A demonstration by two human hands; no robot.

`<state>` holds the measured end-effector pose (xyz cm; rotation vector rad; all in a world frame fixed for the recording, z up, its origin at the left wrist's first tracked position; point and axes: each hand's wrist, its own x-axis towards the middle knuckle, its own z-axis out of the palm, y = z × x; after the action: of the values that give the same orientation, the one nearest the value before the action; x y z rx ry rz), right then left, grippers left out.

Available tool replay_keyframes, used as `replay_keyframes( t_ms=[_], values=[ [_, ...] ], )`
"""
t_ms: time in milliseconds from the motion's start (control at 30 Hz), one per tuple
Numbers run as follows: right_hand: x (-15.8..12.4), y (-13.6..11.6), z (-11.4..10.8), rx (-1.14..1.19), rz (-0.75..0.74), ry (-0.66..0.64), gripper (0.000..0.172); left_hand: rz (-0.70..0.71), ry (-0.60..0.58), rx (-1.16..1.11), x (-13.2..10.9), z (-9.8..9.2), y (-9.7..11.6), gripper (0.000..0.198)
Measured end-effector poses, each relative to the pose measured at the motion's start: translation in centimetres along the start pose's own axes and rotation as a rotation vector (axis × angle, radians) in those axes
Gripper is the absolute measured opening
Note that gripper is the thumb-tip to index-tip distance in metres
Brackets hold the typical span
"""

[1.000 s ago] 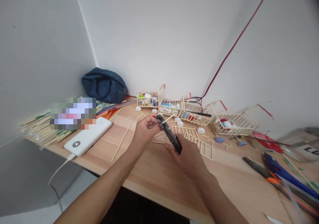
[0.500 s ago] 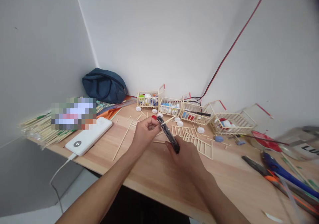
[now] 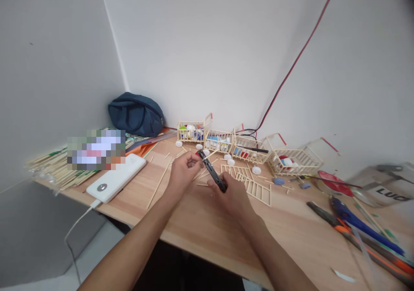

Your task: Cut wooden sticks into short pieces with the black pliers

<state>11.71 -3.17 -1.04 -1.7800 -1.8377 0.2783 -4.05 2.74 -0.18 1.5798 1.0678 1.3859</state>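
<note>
My right hand [image 3: 231, 196] grips the black handles of a small cutter [image 3: 211, 172], whose jaws point up and to the left. My left hand [image 3: 183, 171] pinches a thin wooden stick [image 3: 211, 154] and holds it at the cutter's jaws, above the wooden table [image 3: 200, 222]. Just beyond my hands lie flat ladder-like stick panels [image 3: 252, 183] and loose short sticks.
Several small stick baskets [image 3: 249, 146] holding bottle caps line the back wall, loose caps [image 3: 256, 170] before them. A white power bank [image 3: 116, 177], stick bundles [image 3: 51, 166] and a blue bag [image 3: 136, 114] are left. Scissors and blue-handled tools [image 3: 359, 224] lie right, near a red lid [image 3: 334, 183].
Both hands have moved slightly away from me and to the left with the cutter and stick; the head view has tilted a little. The grips are unchanged.
</note>
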Motion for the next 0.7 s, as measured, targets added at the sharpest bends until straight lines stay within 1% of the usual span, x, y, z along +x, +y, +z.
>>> replay_keyframes(
  t_ms=[67,167,300,400,567,700],
  values=[
    [0.14,-0.08,-0.08,0.019,-0.017,-0.018,0.038,-0.007,0.006,-0.026,0.03,-0.25,-0.12,0.006],
    [0.16,0.13,-0.06,-0.032,-0.025,-0.056,0.043,-0.009,-0.003,-0.049,-0.07,-0.31,-0.37,0.005],
    [-0.13,0.31,0.04,-0.158,0.021,-0.059,0.05,0.0,-0.006,-0.003,-0.27,-0.1,-0.64,0.004],
    [-0.37,0.27,0.09,-0.204,0.044,-0.052,0.053,0.006,-0.012,0.019,-0.37,-0.02,-0.51,0.005],
    [-0.3,0.61,0.31,-0.181,0.044,-0.08,0.059,-0.028,-0.031,0.065,-0.44,-0.07,-0.19,0.003],
    [0.1,0.71,0.52,-0.179,0.03,-0.13,0.062,-0.063,-0.044,0.094,-0.35,-0.3,-0.89,0.002]
  ],
)
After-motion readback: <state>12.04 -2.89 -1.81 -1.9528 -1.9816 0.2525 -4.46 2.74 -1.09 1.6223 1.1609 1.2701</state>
